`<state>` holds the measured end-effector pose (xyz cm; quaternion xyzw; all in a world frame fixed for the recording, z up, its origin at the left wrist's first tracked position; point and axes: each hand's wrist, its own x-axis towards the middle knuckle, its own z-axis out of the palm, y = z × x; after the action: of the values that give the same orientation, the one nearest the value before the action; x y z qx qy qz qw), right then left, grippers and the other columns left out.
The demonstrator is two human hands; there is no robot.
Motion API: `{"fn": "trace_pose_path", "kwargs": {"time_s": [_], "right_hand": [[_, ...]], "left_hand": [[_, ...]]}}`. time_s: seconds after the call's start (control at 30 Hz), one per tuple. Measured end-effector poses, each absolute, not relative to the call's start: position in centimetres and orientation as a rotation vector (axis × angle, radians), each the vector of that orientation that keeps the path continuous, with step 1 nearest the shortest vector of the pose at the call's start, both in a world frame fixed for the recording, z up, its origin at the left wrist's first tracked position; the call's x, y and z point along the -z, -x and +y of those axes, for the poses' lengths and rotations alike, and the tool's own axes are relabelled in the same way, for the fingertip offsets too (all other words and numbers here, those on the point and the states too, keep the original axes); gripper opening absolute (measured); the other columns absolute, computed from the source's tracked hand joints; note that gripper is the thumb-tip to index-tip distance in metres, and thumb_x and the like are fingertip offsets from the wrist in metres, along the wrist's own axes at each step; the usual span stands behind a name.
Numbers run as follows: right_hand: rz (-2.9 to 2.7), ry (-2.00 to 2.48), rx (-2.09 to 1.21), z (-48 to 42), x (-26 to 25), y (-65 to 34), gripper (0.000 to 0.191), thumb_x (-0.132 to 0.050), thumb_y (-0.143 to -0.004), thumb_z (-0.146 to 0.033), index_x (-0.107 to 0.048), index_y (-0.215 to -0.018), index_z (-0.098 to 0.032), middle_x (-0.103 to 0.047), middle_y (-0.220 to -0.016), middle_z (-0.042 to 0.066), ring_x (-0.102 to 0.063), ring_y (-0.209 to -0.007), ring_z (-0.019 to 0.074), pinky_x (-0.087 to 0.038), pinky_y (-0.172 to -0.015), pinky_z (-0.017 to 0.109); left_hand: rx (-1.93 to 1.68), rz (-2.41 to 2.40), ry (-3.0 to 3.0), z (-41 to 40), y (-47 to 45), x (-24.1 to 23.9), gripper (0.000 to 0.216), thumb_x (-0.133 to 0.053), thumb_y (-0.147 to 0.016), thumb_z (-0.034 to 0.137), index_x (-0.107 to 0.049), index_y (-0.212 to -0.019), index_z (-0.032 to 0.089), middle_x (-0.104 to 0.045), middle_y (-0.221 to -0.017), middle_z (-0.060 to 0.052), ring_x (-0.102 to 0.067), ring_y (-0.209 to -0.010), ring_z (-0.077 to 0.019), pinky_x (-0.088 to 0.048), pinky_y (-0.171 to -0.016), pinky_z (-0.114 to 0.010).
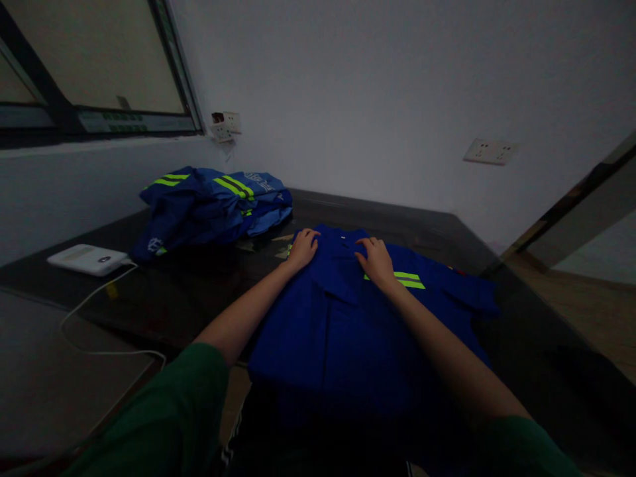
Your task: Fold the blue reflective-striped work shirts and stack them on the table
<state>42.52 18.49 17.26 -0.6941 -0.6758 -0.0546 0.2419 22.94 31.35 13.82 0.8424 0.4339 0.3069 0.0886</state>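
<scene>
Blue jacket (342,331) is lying spread across desk (199,291), centre frame. Left hand (303,248) and right hand (377,262) are resting palm-down, fingers loosely extended, gripping nothing, apparently pinning the collar flat.

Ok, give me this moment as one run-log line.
left hand: on blue jacket, at collar | right hand: on jacket, at collar | jacket: spread on dark table | rear left: blue garment pile, white device

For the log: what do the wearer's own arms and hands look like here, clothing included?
The left hand and right hand are bare: no gloves, rings or watch visible. Forearms are uncovered. The dark green left sleeve and right sleeve end near the elbows.
</scene>
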Motion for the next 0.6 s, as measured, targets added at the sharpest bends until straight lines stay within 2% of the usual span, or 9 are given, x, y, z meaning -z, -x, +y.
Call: {"fn": "trace_pose_path", "kwargs": {"time_s": [0.1,0.2,0.27,0.43,0.6], "right_hand": [[-2.046,1.623,-0.26,15.2,-17.6,-39.9,0.025,-0.061,-0.081,-0.017,-0.063,-0.106,-0.02,-0.066,-0.098,0.006,-0.059,-0.093,0.0191,-0.045,-0.085,0.032],[-2.092,1.529,-0.568,12.8,-16.8,-37.5,0.036,-0.064,-0.073,-0.009,-0.062,-0.108,-0.02,-0.066,-0.097,0.003,-0.061,-0.088,0.0159,-0.046,-0.079,0.027],[-2.095,1.627,-0.511,12.2,-16.2,-36.2,0.036,-0.064,-0.072,-0.007,-0.062,-0.106,-0.019,-0.066,-0.099,0.004,-0.06,-0.093,0.0171,-0.045,-0.08,0.028],[-2.054,1.866,-0.19,12.6,-15.7,-34.7,0.012,-0.054,-0.084,-0.018,-0.063,-0.091,-0.019,-0.065,-0.097,0.007,-0.059,-0.093,0.0199,-0.042,-0.075,0.027],[-1.91,1.885,-0.286,13.3,-15.2,-35.3,0.011,-0.053,-0.085,-0.021,-0.063,-0.081,-0.02,-0.066,-0.086,0.003,-0.059,-0.082,0.0169,-0.04,-0.07,0.024]], "left_hand": [[-0.697,0.966,-2.523,28.8,-21.4,-14.7,0.026,-0.045,-0.084,0.012,-0.068,-0.096,0.015,-0.065,-0.097,-0.007,-0.06,-0.094,-0.019,-0.046,-0.09,-0.031],[-0.506,0.664,-2.426,26.4,-20.0,-14.5,0.023,-0.047,-0.083,0.011,-0.067,-0.094,0.014,-0.066,-0.087,-0.004,-0.06,-0.081,-0.0161,-0.047,-0.077,-0.027],[-0.456,0.544,-2.372,25.3,-19.3,-14.2,0.02,-0.049,-0.084,0.013,-0.067,-0.093,0.013,-0.067,-0.089,-0.004,-0.061,-0.084,-0.016,-0.046,-0.078,-0.026],[-0.408,0.459,-2.293,24.7,-18.4,-14.3,0.016,-0.055,-0.086,0.019,-0.066,-0.096,0.013,-0.069,-0.097,-0.005,-0.061,-0.092,-0.0164,-0.044,-0.087,-0.028],[-0.363,0.398,-2.204,24.6,-17.8,-14.9,0.024,-0.069,-0.079,0.024,-0.065,-0.101,0.016,-0.068,-0.105,-0.005,-0.06,-0.1,-0.0176,-0.043,-0.091,-0.029]]}}
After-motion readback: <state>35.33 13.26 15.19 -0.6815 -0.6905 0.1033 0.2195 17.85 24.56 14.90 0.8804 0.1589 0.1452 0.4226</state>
